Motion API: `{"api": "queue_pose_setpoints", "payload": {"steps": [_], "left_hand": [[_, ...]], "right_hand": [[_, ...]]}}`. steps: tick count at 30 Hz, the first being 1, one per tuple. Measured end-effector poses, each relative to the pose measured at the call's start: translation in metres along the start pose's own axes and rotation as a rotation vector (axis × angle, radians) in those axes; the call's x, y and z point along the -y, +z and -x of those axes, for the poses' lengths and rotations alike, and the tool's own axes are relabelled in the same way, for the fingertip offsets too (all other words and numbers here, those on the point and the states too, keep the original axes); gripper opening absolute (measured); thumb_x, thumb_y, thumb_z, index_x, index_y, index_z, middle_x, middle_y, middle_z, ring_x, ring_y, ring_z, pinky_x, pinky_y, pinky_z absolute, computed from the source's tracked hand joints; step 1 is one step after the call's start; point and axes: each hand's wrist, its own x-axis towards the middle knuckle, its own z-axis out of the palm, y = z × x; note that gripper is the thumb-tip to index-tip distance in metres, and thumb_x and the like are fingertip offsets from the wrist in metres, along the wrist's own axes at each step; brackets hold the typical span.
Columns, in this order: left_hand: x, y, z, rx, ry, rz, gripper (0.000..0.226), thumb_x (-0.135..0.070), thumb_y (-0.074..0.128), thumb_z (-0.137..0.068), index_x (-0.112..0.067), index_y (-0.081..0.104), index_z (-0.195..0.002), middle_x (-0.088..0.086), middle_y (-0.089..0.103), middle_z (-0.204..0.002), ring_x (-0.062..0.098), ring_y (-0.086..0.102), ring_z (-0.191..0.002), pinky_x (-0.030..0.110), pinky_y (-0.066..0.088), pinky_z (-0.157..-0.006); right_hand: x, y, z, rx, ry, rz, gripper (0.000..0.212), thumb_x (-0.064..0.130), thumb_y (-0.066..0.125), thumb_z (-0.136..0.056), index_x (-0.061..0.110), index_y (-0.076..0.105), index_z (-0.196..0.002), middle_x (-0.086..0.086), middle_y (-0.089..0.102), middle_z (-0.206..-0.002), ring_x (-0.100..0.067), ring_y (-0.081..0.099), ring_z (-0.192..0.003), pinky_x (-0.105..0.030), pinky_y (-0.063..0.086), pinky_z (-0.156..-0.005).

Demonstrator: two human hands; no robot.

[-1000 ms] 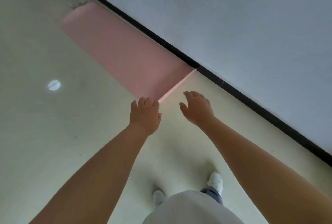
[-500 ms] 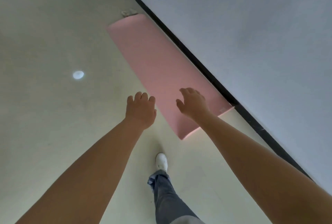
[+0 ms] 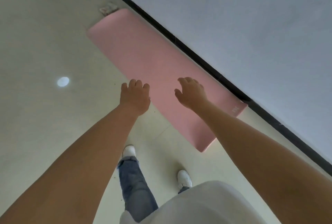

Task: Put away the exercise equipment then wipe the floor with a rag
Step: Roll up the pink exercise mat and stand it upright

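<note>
A pink exercise mat (image 3: 158,72) lies flat on the pale floor (image 3: 36,116) along the wall's black baseboard (image 3: 197,56), while the left hand (image 3: 135,96) and right hand (image 3: 191,92) reach out empty, fingers loose, above its near end.

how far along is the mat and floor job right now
Nothing looks done yet. The pink mat lies fully unrolled on the floor along the wall's black baseboard. In hand: the left hand and right hand reach out over its near end, both open, no grip on anything. Left: putting the mat away, then wiping the floor; specks show by the feet. A crumpled cloth, possibly the rag, lies beyond the mat.
</note>
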Motion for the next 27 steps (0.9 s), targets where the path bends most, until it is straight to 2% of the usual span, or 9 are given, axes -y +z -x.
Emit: {"api": "queue_pose_setpoints", "payload": {"steps": [5,9,17,22,27], "left_hand": [[0.03,-0.004,-0.079,-0.022,0.254,-0.108,0.036,-0.026,0.041,-0.096,-0.008,0.046,-0.126,0.012,0.048,-0.128,0.029,0.042,-0.122,0.039,0.035,-0.098],[0.023,-0.003,-0.123,-0.006,0.45,-0.164,0.038,-0.028,0.041,-0.097,-0.008,0.043,-0.13,0.012,0.048,-0.129,0.029,0.041,-0.122,0.038,0.035,-0.097],[-0.063,0.015,-0.178,0.066,0.773,-0.262,0.04,-0.028,0.04,-0.097,-0.01,0.042,-0.133,0.012,0.045,-0.134,0.028,0.04,-0.126,0.038,0.036,-0.098],[-0.122,0.041,-0.216,0.108,0.871,-0.317,0.039,-0.027,0.042,-0.096,-0.009,0.044,-0.13,0.012,0.047,-0.133,0.029,0.041,-0.126,0.038,0.038,-0.097],[-0.172,0.105,-0.26,0.16,0.96,-0.367,0.037,-0.028,0.042,-0.097,-0.008,0.045,-0.128,0.013,0.048,-0.133,0.03,0.041,-0.125,0.037,0.038,-0.096]], "right_hand": [[0.016,0.003,-0.047,-0.036,0.253,-0.095,0.043,0.028,0.039,-0.098,0.01,0.039,-0.137,-0.01,0.046,-0.138,-0.027,0.041,-0.129,-0.039,0.031,-0.108],[0.018,0.02,-0.06,-0.045,0.406,-0.193,0.043,0.028,0.04,-0.097,0.01,0.04,-0.137,-0.01,0.047,-0.137,-0.027,0.042,-0.128,-0.039,0.033,-0.108],[-0.052,0.069,-0.042,-0.008,0.776,-0.332,0.042,0.027,0.041,-0.096,0.01,0.043,-0.134,-0.011,0.048,-0.136,-0.029,0.042,-0.127,-0.039,0.033,-0.106],[-0.12,0.112,-0.037,0.126,0.978,-0.389,0.039,0.027,0.041,-0.094,0.009,0.046,-0.129,-0.013,0.05,-0.131,-0.031,0.043,-0.124,-0.039,0.036,-0.101],[-0.168,0.189,-0.056,0.197,1.178,-0.51,0.04,0.025,0.04,-0.093,0.009,0.045,-0.13,-0.012,0.049,-0.13,-0.03,0.043,-0.123,-0.038,0.037,-0.099]]}}
